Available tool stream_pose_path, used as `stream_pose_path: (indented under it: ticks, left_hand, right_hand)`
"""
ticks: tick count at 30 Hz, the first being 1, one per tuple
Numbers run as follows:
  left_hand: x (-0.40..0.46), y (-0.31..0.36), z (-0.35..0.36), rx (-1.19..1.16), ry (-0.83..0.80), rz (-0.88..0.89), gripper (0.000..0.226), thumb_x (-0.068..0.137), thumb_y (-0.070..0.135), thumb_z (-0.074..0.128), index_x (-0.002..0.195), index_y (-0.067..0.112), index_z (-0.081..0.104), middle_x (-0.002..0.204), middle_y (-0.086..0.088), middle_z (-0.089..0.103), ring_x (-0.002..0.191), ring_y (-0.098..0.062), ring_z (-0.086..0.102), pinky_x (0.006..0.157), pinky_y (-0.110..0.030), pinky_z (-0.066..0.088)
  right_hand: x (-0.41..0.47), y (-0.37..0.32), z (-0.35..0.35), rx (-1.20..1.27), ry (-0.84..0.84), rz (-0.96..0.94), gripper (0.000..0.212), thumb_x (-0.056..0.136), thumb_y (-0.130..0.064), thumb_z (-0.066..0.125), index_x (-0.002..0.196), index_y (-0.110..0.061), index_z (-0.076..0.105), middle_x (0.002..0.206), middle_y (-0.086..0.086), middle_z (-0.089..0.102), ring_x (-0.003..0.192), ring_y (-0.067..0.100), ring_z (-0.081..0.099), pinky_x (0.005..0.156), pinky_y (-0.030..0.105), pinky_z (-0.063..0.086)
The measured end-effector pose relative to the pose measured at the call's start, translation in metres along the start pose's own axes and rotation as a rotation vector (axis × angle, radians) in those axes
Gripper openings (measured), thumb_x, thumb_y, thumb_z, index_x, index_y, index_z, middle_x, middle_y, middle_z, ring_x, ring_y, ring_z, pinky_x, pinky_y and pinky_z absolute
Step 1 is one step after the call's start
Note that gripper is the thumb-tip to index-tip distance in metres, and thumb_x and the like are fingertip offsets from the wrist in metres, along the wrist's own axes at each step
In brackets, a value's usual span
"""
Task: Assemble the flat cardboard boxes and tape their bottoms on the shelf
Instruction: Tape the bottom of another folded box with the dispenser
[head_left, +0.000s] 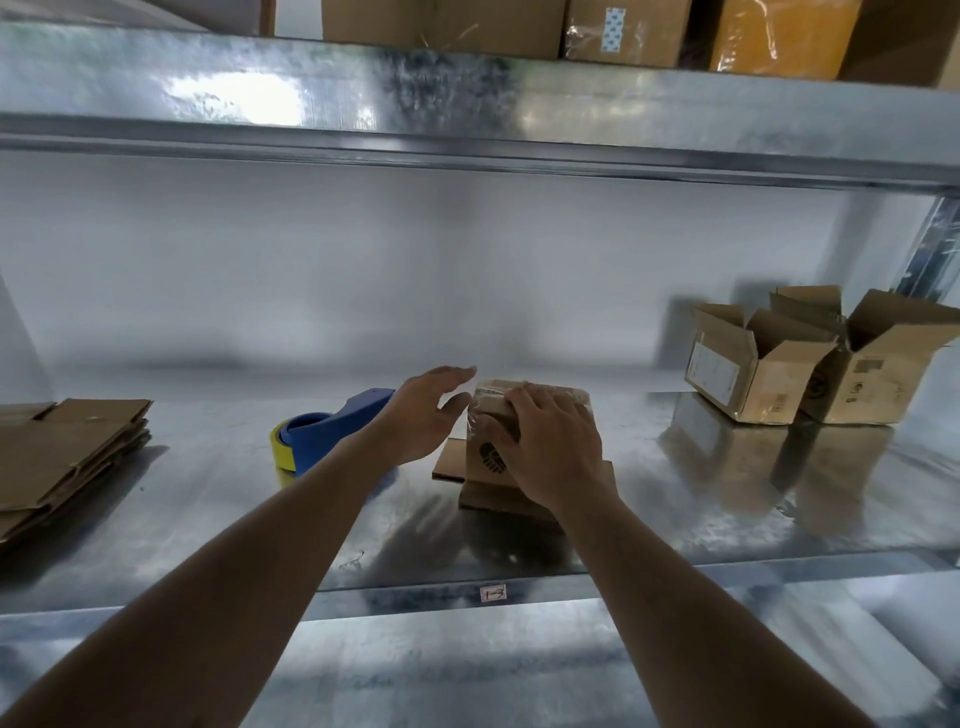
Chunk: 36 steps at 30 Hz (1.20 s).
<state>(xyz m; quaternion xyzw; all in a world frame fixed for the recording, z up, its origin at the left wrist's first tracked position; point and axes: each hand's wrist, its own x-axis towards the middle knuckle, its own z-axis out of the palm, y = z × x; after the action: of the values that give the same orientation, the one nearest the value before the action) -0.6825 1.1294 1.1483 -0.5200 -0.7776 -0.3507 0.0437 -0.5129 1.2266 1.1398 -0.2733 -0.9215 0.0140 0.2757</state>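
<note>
Right hand (550, 447) rests flat on taped small box (485, 457), fingers together, straight. Left hand (423, 410) hovers just left of it, fingers apart, relaxed. Tape dispenser (332, 431) beyond left wrist. Flat boxes (67, 457) far left.

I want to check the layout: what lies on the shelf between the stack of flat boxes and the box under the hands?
In the head view, only the blue tape dispenser lies between the flat boxes and the box; the remaining shelf is bare.
</note>
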Motion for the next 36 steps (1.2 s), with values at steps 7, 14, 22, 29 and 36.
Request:
stream_pose_path:
  ticks: [7, 14, 22, 29, 36]
  left_hand:
    - [-0.003, 0.0, 0.024, -0.295, -0.105, -0.197, 0.035, 0.113, 0.018, 0.034, 0.12, 0.015, 0.068, 0.118, -0.008, 0.071, 0.115, -0.026, 0.065, 0.104, -0.044, 0.052]
    - [-0.014, 0.0, 0.025, -0.325, -0.193, -0.144, 0.035, 0.113, 0.02, 0.034, 0.141, 0.022, 0.055, 0.132, 0.0, 0.064, 0.124, -0.017, 0.059, 0.109, -0.031, 0.045]
    - [-0.02, -0.02, 0.011, -0.171, -0.175, -0.114, 0.067, 0.107, 0.006, 0.049, 0.163, 0.033, 0.024, 0.168, 0.009, 0.028, 0.154, -0.015, 0.028, 0.122, -0.032, 0.033]
    - [-0.011, -0.029, -0.006, -0.113, -0.093, 0.223, 0.052, 0.094, 0.024, 0.072, 0.143, 0.037, 0.059, 0.156, 0.01, 0.05, 0.139, -0.012, 0.052, 0.102, -0.029, 0.056]
    - [-0.001, -0.032, -0.013, -0.124, -0.062, 0.344, 0.044, 0.084, 0.029, 0.081, 0.127, 0.033, 0.073, 0.145, 0.008, 0.061, 0.134, -0.007, 0.057, 0.105, -0.031, 0.054]
  right_hand:
    - [0.001, 0.007, 0.0, -0.033, -0.023, -0.066, 0.045, 0.111, -0.043, 0.037, 0.149, -0.025, 0.05, 0.161, 0.002, 0.045, 0.15, 0.023, 0.039, 0.126, 0.039, 0.024]
    - [0.001, 0.0, 0.003, -0.019, 0.015, -0.013, 0.069, 0.096, -0.077, 0.036, 0.14, -0.027, 0.056, 0.146, -0.003, 0.06, 0.138, 0.022, 0.052, 0.117, 0.041, 0.038]
    - [0.001, 0.009, 0.004, -0.014, 0.023, -0.065, 0.062, 0.094, -0.068, 0.055, 0.142, -0.028, 0.054, 0.15, -0.004, 0.057, 0.139, 0.021, 0.051, 0.117, 0.04, 0.039]
    - [0.001, 0.011, 0.007, -0.012, 0.061, -0.087, 0.054, 0.099, -0.063, 0.047, 0.136, -0.026, 0.059, 0.144, -0.003, 0.062, 0.135, 0.022, 0.056, 0.116, 0.042, 0.041]
    - [0.001, 0.011, 0.01, -0.017, 0.105, -0.095, 0.052, 0.101, -0.062, 0.042, 0.134, -0.027, 0.061, 0.142, -0.003, 0.064, 0.133, 0.021, 0.057, 0.114, 0.04, 0.042]
